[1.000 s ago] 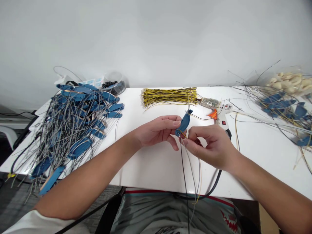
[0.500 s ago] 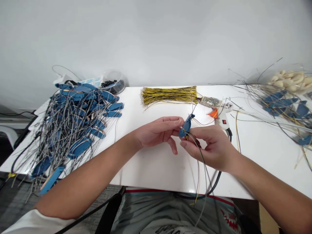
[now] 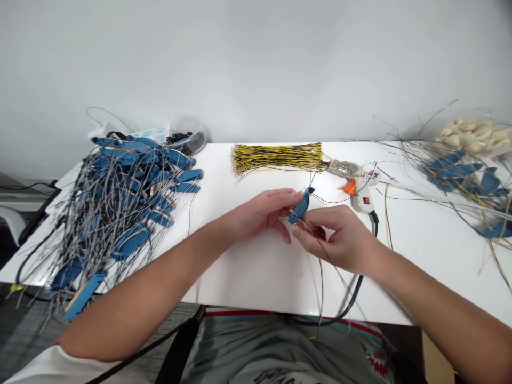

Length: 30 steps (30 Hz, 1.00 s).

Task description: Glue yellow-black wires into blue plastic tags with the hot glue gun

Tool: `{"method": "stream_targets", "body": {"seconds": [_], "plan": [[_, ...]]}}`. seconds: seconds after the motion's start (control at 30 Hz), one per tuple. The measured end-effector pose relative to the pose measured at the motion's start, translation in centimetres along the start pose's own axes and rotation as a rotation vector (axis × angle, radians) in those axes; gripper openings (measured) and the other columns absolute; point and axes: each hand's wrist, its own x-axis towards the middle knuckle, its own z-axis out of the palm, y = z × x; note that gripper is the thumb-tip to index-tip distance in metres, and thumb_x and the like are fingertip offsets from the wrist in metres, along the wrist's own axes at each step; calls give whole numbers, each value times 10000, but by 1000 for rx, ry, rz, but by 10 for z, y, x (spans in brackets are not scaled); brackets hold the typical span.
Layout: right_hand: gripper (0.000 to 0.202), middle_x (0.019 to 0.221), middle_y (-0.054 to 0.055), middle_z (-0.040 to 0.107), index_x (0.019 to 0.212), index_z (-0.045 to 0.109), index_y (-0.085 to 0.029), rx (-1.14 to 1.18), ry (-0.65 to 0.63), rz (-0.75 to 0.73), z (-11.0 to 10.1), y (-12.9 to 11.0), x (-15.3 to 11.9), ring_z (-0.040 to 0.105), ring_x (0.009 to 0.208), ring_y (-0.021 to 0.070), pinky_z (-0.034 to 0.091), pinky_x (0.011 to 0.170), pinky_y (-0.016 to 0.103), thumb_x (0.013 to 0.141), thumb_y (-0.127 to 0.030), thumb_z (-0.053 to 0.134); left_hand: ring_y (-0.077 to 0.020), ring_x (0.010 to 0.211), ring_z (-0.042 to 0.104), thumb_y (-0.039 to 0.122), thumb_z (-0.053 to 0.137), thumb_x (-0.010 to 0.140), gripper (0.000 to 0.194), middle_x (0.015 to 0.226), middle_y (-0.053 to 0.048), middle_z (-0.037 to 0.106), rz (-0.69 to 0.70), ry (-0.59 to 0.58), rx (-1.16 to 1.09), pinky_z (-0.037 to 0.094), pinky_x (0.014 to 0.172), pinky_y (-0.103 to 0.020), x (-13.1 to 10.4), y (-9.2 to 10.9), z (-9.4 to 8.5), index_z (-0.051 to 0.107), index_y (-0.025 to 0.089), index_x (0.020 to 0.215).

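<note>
Over the white table, a small blue part (image 3: 301, 207) with thin wires is held between both hands. My left hand (image 3: 266, 214) has its thumb and fingertips closed on the part's left side. From the right, my right hand (image 3: 338, 232) pinches the part's lower end, where dark and yellow wires (image 3: 321, 288) come out and hang toward my lap. A dark wire tip sticks out of the part's top end. Behind the hands lies a bundle of yellow and black wires (image 3: 278, 158).
Many blue parts with grey wires (image 3: 130, 242) pile up at left, by a clear tub of black pieces (image 3: 191, 140). A glue gun with orange tip (image 3: 349, 186) and a power strip (image 3: 363, 201) lie right of centre. More wired blue parts (image 3: 456, 169) and cream pieces (image 3: 474, 134) sit at right.
The blue part has shifted slightly left in my hands. My right hand has moved a little left and up, and the hanging wires have swung.
</note>
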Motion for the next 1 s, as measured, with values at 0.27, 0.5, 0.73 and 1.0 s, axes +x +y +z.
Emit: {"method": "stream_targets", "body": {"seconds": [0.27, 0.5, 0.73, 1.0], "plan": [[252, 638, -52, 453, 668, 478, -178, -130, 55, -92, 3, 8, 2, 377, 586, 75, 307, 545, 226, 854, -101, 628, -120, 777, 642, 413, 778, 925, 314, 911, -44, 638, 11, 144, -5, 586, 685, -235, -2, 5, 2, 616, 143, 932], [323, 602, -59, 445, 649, 460, -174, -217, 92, -55, -3, 4, 4, 363, 558, 70, 284, 528, 244, 893, -197, 670, -127, 802, 658, 377, 787, 924, 290, 937, -57, 667, 31, 140, -1, 594, 707, -247, -1, 4, -8, 610, 150, 955], [291, 618, -55, 478, 673, 511, -176, -210, 111, -101, -9, 1, 3, 397, 568, 68, 317, 531, 228, 903, -201, 686, -104, 764, 617, 372, 761, 948, 262, 922, -44, 646, 38, 103, -36, 559, 626, -198, -1, 4, -9, 625, 156, 1008], [256, 647, -56, 507, 696, 540, -173, -157, 120, -141, -7, -2, 3, 417, 567, 53, 338, 526, 194, 896, -149, 697, -132, 891, 670, 453, 709, 980, 307, 1273, -131, 690, 8, 107, -34, 507, 586, -180, -4, 10, -1, 630, 158, 1012]]}}
